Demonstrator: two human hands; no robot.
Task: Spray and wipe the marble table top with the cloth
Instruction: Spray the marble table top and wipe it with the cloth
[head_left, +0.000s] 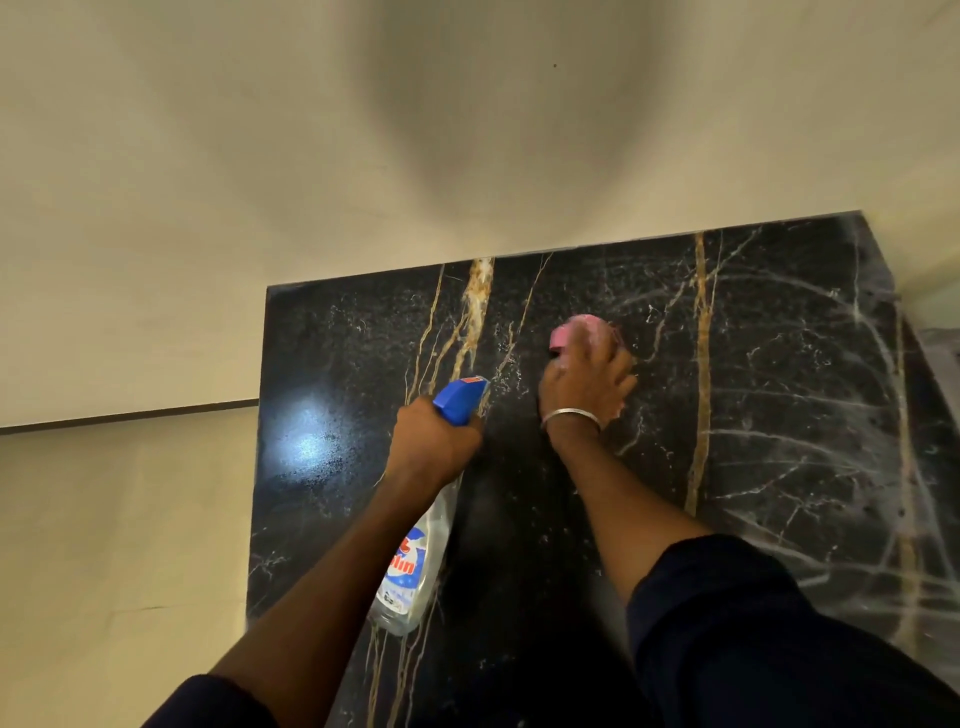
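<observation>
Left hand (434, 439) keeps a closed grip on the neck of the spray bottle (415, 561), its clear body hanging below the grip over the black marble tabletop (779, 415), while right hand (589, 382) presses the bunched pink cloth (569, 332) beneath its fingers onto the tabletop.

One counter (779, 415), black marble with gold and white veins. One spray bottle (415, 561). One pink cloth (571, 332). Two hands (431, 441) (587, 384). One bangle (571, 415).
</observation>
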